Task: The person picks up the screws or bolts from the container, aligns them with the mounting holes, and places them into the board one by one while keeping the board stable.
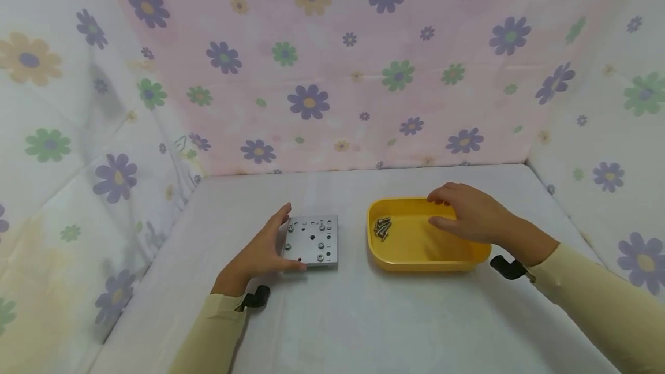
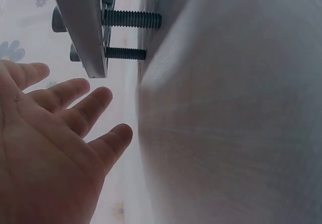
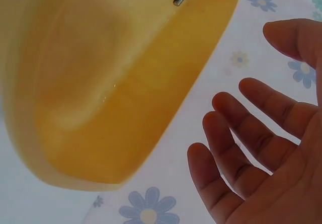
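Note:
A square silver metal plate with holes sits left of centre, several socket-head screws standing in it. In the left wrist view, threaded screw shanks stick out below the plate. My left hand is spread at the plate's left side, its fingers apart from the metal in the left wrist view. A yellow tray stands to the right, with several loose screws at its left end. Over the tray's right part hovers my right hand, fingers loosely bent and holding nothing.
A white cloth covers the table. Flower-patterned fabric hangs behind it and along both sides. A dark wrist camera is strapped at the left wrist and another camera at the right.

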Action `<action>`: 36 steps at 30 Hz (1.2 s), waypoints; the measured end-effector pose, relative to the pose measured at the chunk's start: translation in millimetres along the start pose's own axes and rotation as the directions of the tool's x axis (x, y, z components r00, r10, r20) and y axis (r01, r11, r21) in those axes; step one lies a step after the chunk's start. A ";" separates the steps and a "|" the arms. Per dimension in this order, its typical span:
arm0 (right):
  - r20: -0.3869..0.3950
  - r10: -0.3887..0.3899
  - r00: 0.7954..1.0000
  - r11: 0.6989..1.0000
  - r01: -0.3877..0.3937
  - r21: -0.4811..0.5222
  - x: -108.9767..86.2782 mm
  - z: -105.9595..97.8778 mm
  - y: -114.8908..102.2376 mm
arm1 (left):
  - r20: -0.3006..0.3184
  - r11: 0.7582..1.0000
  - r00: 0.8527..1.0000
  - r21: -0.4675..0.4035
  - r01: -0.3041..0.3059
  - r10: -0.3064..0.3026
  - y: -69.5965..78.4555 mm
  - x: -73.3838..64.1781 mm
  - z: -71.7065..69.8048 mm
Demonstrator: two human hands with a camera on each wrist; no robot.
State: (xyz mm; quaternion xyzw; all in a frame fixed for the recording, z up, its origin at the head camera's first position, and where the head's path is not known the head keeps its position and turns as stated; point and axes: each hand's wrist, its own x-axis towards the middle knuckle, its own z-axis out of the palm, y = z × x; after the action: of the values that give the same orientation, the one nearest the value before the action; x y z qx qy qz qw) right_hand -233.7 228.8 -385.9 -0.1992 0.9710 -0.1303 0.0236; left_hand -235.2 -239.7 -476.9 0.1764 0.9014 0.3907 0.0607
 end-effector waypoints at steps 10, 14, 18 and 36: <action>0.032 -0.047 0.998 0.989 0.042 0.142 11.3 4.7 1.2 | 0.052 1.000 0.999 -0.014 -0.002 0.002 -2.6 0.8 -0.5; 0.056 -0.057 0.997 0.983 0.046 0.178 17.3 8.0 0.8 | 0.062 1.000 0.998 -0.015 0.005 -0.005 -4.1 0.7 -0.5; 0.065 -0.063 0.996 0.981 0.049 0.187 22.6 11.5 0.8 | 0.068 1.000 0.998 -0.019 0.016 -0.015 -5.0 0.4 -0.7; 0.081 -0.106 0.991 0.968 0.084 0.237 42.6 25.8 1.0 | 0.071 0.999 0.996 0.012 0.044 -0.044 -5.8 -1.5 0.5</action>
State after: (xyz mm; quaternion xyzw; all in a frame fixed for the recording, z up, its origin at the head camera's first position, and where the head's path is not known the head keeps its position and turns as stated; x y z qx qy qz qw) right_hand -270.7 206.7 -410.8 -0.2473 0.9361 -0.2350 0.0859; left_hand -235.3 -243.6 -481.4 0.1706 0.9044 0.3781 0.1005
